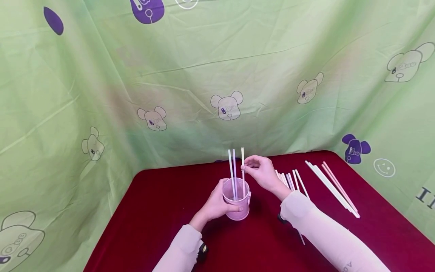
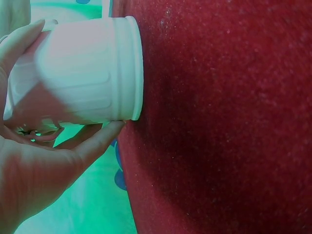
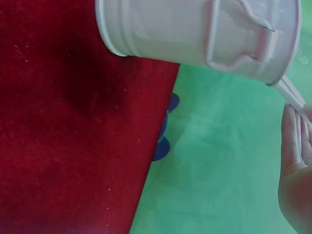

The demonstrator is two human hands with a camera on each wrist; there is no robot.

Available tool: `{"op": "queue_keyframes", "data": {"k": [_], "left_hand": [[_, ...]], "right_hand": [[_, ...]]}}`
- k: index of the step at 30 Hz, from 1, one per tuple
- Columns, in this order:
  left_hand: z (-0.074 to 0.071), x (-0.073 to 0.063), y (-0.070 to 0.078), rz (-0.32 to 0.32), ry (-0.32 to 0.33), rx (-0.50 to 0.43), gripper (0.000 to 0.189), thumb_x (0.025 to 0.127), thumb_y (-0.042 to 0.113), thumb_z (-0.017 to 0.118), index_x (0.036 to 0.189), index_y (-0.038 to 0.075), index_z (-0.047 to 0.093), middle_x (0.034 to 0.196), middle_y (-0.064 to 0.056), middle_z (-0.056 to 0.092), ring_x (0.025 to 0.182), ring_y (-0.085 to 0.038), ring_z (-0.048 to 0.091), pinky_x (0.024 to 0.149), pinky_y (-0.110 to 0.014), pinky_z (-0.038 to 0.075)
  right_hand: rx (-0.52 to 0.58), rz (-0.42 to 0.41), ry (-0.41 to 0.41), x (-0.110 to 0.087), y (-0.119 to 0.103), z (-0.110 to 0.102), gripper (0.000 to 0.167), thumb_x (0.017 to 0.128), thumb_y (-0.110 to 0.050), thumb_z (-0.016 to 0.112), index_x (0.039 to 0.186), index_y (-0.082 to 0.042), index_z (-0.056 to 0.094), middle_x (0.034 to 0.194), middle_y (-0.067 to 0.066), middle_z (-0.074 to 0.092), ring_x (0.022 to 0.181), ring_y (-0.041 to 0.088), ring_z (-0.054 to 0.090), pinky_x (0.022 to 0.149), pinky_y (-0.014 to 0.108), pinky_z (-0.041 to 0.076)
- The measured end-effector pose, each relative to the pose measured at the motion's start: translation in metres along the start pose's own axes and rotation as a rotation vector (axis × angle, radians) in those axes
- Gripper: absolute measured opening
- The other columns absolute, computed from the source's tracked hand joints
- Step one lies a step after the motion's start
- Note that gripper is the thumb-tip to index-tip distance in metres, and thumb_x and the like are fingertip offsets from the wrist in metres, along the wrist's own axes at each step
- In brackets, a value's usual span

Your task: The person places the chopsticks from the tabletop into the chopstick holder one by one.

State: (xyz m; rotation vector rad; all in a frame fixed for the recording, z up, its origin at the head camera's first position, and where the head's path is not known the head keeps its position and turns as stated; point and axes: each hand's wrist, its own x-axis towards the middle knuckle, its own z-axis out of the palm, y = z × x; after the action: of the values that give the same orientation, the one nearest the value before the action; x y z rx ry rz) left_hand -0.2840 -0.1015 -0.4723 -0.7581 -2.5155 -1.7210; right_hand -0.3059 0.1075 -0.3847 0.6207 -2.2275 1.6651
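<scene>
A small pink bucket (image 1: 236, 211) stands upright at the middle of the red-covered table, its mouth facing up. My left hand (image 1: 214, 204) grips it from the left, thumb across its front; the left wrist view shows the bucket's side (image 2: 78, 68) and its base close to the cloth. Two slim sticks, one pale green (image 1: 230, 162) and one lilac (image 1: 234, 162), lean inside the bucket. With thumb and fingertips my right hand (image 1: 263, 172) pinches a cream stick (image 1: 242, 160) whose lower end is inside the bucket. The folded handle (image 3: 265, 44) shows in the right wrist view.
Right of the bucket, a row of pale sticks (image 1: 289, 179) lies partly hidden under my right forearm. Farther right are white sticks (image 1: 329, 187) and pink sticks (image 1: 340, 185). A green printed curtain (image 1: 190, 139) hangs behind the red tablecloth (image 1: 153, 211).
</scene>
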Motion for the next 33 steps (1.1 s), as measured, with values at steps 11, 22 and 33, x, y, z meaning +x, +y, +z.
{"op": "queue_keyframes", "data": {"k": [11, 22, 33], "left_hand": [[-0.001, 0.000, -0.001, 0.006, -0.002, 0.001, 0.092, 0.065, 0.009, 0.095, 0.141, 0.008, 0.043, 0.132, -0.010, 0.059, 0.119, -0.025, 0.059, 0.107, -0.049, 0.046], [0.000, 0.000, 0.000, 0.005, -0.006, 0.004, 0.094, 0.065, 0.008, 0.095, 0.142, 0.008, 0.042, 0.132, -0.010, 0.059, 0.119, -0.025, 0.059, 0.106, -0.048, 0.046], [-0.001, 0.000, 0.000, 0.013, -0.002, 0.008, 0.093, 0.065, 0.010, 0.096, 0.141, 0.007, 0.043, 0.131, -0.010, 0.059, 0.119, -0.025, 0.059, 0.106, -0.048, 0.047]], "right_hand": [[-0.016, 0.020, -0.017, 0.002, 0.002, 0.006, 0.015, 0.087, 0.009, 0.073, 0.098, 0.017, 0.066, 0.090, 0.031, 0.071, 0.084, 0.042, 0.072, 0.071, 0.019, 0.057], [-0.027, 0.045, -0.042, 0.015, 0.033, 0.014, 0.017, 0.088, 0.007, 0.073, 0.100, 0.016, 0.066, 0.091, 0.030, 0.072, 0.086, 0.043, 0.072, 0.069, 0.018, 0.056], [0.005, 0.093, -0.078, 0.016, 0.044, 0.006, 0.020, 0.090, -0.003, 0.076, 0.105, 0.009, 0.069, 0.094, 0.021, 0.075, 0.082, 0.023, 0.075, 0.075, 0.032, 0.062]]}}
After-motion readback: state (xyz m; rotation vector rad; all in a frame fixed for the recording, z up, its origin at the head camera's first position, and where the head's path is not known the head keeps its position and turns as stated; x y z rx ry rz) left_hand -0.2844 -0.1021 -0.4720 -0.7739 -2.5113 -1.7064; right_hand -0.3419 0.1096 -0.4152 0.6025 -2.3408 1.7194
